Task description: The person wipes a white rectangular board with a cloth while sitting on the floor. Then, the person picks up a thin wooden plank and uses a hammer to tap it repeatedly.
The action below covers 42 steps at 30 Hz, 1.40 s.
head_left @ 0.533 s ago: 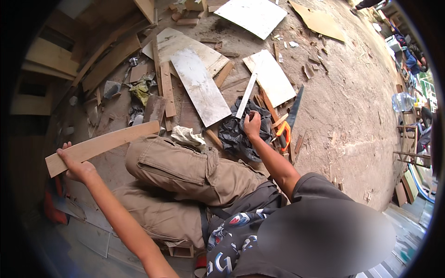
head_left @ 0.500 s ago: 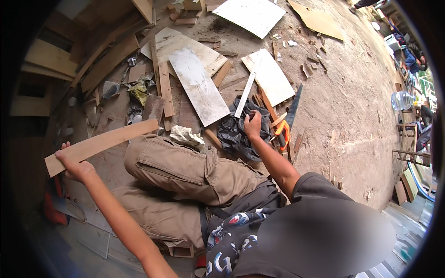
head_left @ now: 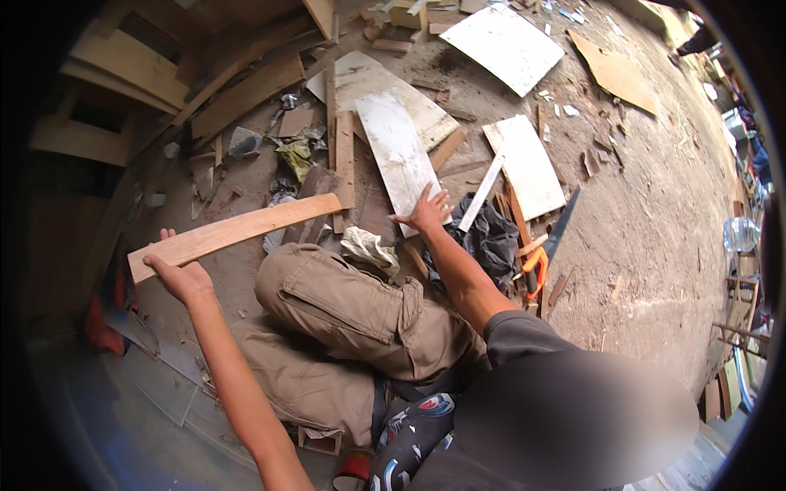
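farthest left, the left hand [head_left: 187, 278] is closed around one end of a pale wooden plank [head_left: 250, 226], with the thumb over its face and the fingertips showing past the upper edge. a short stub of the plank lies left of this grip; nearly all its length reaches out to the right, toward the far side of the bent knee [head_left: 286, 274]. the plank looks stiff, dry and fairly light, so one hand should manage it, though a hold at the end probably makes the far end feel heavy and want to dip. a hold nearer the middle would likely balance better, and its bare edges could leave splinters.

right of the plank, a crumpled pale rag [head_left: 368, 250] lies near the knee, soft and easily pinched anywhere. next comes the right hand [head_left: 424, 214], empty and spread, over the near end of a white panel [head_left: 391, 141]; whether the palm presses on it or hovers is hard to tell from above. the panel looks rigid and smudged, perhaps a little slick on its face, and best taken by its two long edges. just right of that hand are a limp black bag [head_left: 495, 237], a narrow white strip [head_left: 483, 194] and an orange-handled saw [head_left: 563, 221].
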Tool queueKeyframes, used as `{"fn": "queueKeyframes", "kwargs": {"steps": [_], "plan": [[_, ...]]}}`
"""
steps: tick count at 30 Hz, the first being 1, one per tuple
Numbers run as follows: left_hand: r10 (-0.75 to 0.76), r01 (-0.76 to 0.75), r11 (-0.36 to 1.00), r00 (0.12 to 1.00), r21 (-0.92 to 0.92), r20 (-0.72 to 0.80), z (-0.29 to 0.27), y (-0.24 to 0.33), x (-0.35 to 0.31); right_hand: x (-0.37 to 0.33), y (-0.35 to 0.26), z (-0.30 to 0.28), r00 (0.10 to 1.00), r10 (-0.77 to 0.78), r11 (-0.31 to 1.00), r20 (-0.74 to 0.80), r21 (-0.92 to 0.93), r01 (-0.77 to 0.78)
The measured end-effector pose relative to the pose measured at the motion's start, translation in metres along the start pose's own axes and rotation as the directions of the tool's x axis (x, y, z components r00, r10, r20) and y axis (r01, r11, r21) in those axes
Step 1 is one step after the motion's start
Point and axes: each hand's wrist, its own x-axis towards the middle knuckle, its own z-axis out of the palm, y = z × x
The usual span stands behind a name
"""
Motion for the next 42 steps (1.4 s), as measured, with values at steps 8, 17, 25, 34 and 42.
{"fn": "queueKeyframes", "kwargs": {"steps": [8, 17, 25, 34, 42], "plan": [[-0.115, 0.104, 0.986, 0.990, -0.131, -0.077, -0.014, -0.009, 0.005, 0.017, 0.017, 0.015, 0.999, -0.015, 0.997, 0.030, -0.077, 0.017], [-0.049, 0.029, 0.886, 0.998, -0.463, -0.030, -0.043, 0.023, 0.007, 0.000, -0.030, -0.108, 0.685, -0.507, 0.418, 0.522, 0.845, -0.335], [0.480, -0.484, 0.857, 0.875, 0.178, 0.068, -0.020, 0.040, -0.031, -0.060, -0.101, -0.197, 0.438, -0.831, 0.083, -0.343, 0.702, 0.707], [0.542, -0.514, 0.657, 0.831, 0.551, 0.129, -0.059, 0.095, -0.048, -0.139, -0.206, -0.230, 0.413, -0.896, 0.152, -0.160, 0.765, 0.626], [0.359, -0.375, 0.837, 0.926, 0.399, 0.116, -0.155, 0.096, -0.029, -0.107, -0.206, -0.066, 0.465, -0.807, 0.410, 0.364, 0.912, -0.002]]}}
